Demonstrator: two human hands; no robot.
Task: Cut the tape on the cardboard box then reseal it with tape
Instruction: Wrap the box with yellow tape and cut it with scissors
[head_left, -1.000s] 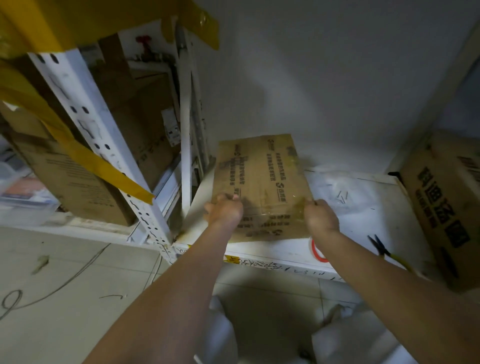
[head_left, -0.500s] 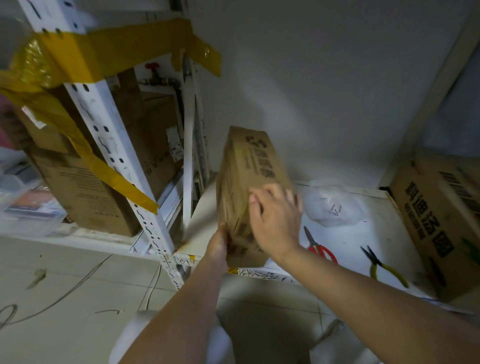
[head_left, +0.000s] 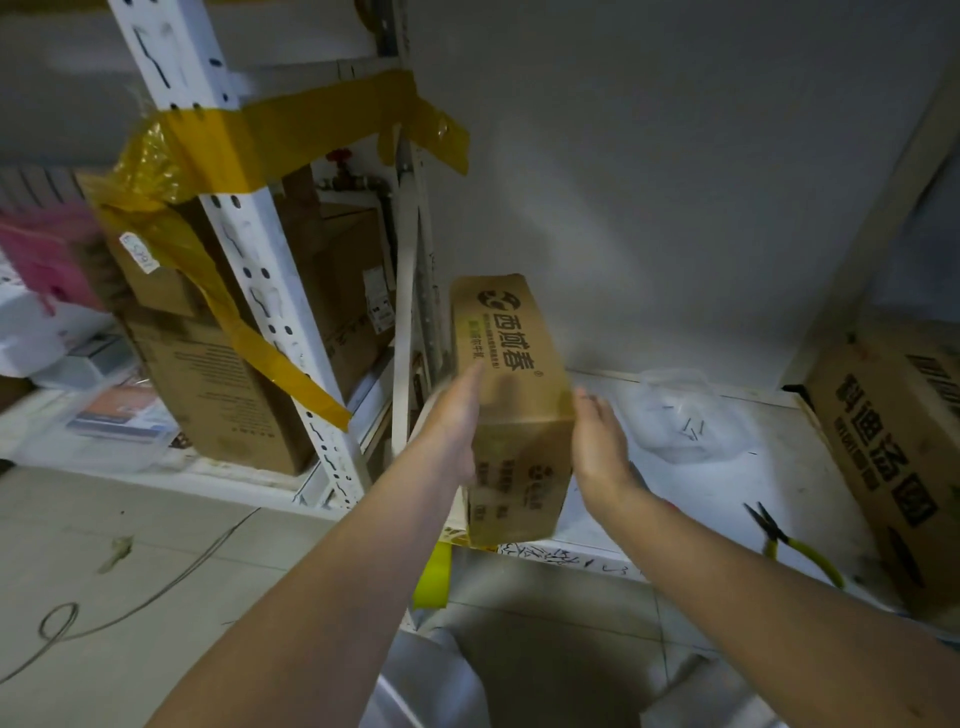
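Both hands flank the cardboard box (head_left: 511, 410), which stands on its long edge at the front lip of the white shelf (head_left: 691, 499). Her left hand (head_left: 457, 415) lies flat against the box's left face, fingers straight and pointing up toward the printed top panel. Her right hand (head_left: 597, 441) is open too, fingers relaxed, just beside the box's right face; whether it touches the cardboard I cannot tell, as the edge is blurred.

Left of the left hand, a slim white upright (head_left: 410, 312) stands close to the box, leaving little room that way. Right of the right hand the shelf opens out: a clear plastic bag (head_left: 685, 421) lies near, yellow-handled pliers (head_left: 789, 540) farther out toward the front edge, and a larger printed carton (head_left: 893, 457) sits well apart at the far right.

Compared with half a second ago, the right hand has come off the top of the box, where it was curled over, and now stands open at its side. The left hand has risen from the lower corner to the left face.
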